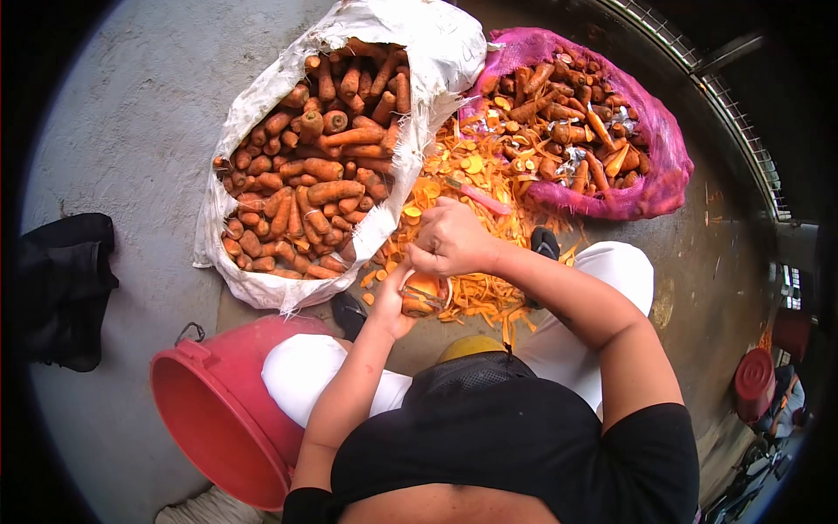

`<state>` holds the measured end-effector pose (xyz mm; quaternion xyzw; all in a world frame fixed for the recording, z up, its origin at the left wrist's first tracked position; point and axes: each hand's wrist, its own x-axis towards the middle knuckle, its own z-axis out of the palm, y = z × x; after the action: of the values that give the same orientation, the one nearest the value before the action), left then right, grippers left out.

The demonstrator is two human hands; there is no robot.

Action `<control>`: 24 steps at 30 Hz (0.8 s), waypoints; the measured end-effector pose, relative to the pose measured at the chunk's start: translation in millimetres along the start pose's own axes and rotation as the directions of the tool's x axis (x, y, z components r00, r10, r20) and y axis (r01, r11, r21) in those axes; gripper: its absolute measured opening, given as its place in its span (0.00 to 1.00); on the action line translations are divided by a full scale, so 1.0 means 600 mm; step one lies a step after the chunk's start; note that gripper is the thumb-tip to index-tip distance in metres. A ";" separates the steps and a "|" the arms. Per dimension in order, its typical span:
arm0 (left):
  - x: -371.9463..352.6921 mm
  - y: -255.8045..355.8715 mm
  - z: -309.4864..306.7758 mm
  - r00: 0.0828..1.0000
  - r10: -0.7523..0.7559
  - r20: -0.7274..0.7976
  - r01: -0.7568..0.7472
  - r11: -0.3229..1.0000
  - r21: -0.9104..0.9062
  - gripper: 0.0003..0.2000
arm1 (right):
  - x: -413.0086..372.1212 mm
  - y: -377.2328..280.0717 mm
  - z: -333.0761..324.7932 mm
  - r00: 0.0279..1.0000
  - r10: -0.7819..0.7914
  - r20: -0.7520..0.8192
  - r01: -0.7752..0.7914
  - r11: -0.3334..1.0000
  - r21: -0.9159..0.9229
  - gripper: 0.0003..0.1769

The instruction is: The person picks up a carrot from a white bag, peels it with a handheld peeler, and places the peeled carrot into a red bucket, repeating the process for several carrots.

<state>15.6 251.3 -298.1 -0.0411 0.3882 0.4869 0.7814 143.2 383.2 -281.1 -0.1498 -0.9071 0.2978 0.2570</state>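
Observation:
My left hand [394, 306] is wrapped round a carrot [422, 295], whose orange end shows between the two hands. Just above it, my right hand [449, 240] is closed in a fist close against the carrot; what it grips is hidden. Beneath both hands lies a heap of orange peelings and cut slices [476, 293]. A pink-handled tool [480, 197] rests on the heap beyond my right hand. At the upper left, a white sack [231, 144] stands open, full of unpeeled carrots [327, 188].
A pink mesh sack [668, 162] of carrots and scraps stands upper right. A red bucket [209, 362] lies tilted lower left. Black cloth [70, 288] is at far left. A metal grating edges the floor upper right. Another person [790, 406] and a red container [754, 375] are far right.

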 end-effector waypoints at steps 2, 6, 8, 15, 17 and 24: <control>-0.001 0.000 -0.003 1.000 -0.011 0.007 0.011 0.999 0.043 0.21 | -0.002 0.012 -0.003 0.998 0.063 0.006 -0.063 0.997 -0.045 0.18; -0.007 0.005 0.005 0.994 -0.076 0.082 0.068 0.993 0.095 0.22 | -0.009 0.091 -0.020 0.959 0.268 -0.087 -0.280 0.939 -0.199 0.20; -0.008 0.005 0.006 0.989 -0.113 0.091 0.102 0.988 0.119 0.23 | -0.008 0.120 -0.055 0.914 0.371 -0.166 -0.406 0.826 -0.391 0.23; -0.007 0.017 0.006 0.996 0.027 0.079 -0.028 1.000 0.006 0.25 | 0.008 0.064 -0.052 0.857 0.503 -0.112 -0.515 0.849 -0.118 0.21; -0.002 0.014 -0.006 0.996 0.028 0.082 -0.027 1.000 -0.013 0.25 | 0.004 0.044 -0.028 0.955 0.274 -0.111 -0.283 0.956 -0.081 0.18; 0.002 0.008 0.007 0.996 0.050 -0.075 -0.052 0.998 -0.022 0.20 | -0.002 -0.008 -0.004 0.998 0.061 0.015 -0.061 0.998 -0.013 0.19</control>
<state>14.4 256.5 -294.1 -0.0584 0.4119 0.5095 0.7532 144.9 380.4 -276.8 -0.1767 -0.9058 0.3011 0.2401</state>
